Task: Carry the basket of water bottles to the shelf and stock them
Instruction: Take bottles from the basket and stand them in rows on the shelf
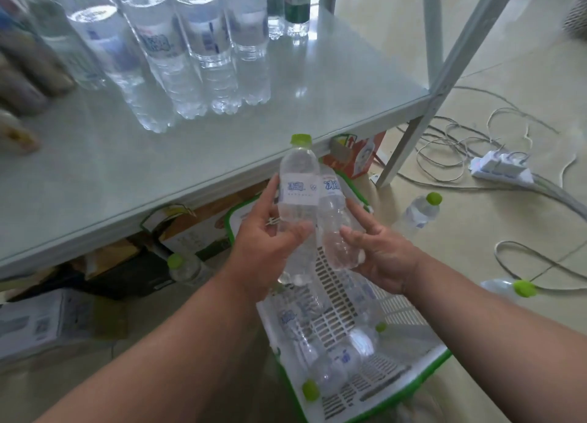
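Currently I am gripping one water bottle (297,197) in my left hand (266,248), green cap up, and my right hand (378,257) is closing around a second bottle (336,222) touching the first. Both are hanging just off the shelf's (197,156) front edge, above the white basket (352,337) sitting on the floor. More bottles are lying in the basket; a row of bottles (197,51) is standing along the shelf's back edge.
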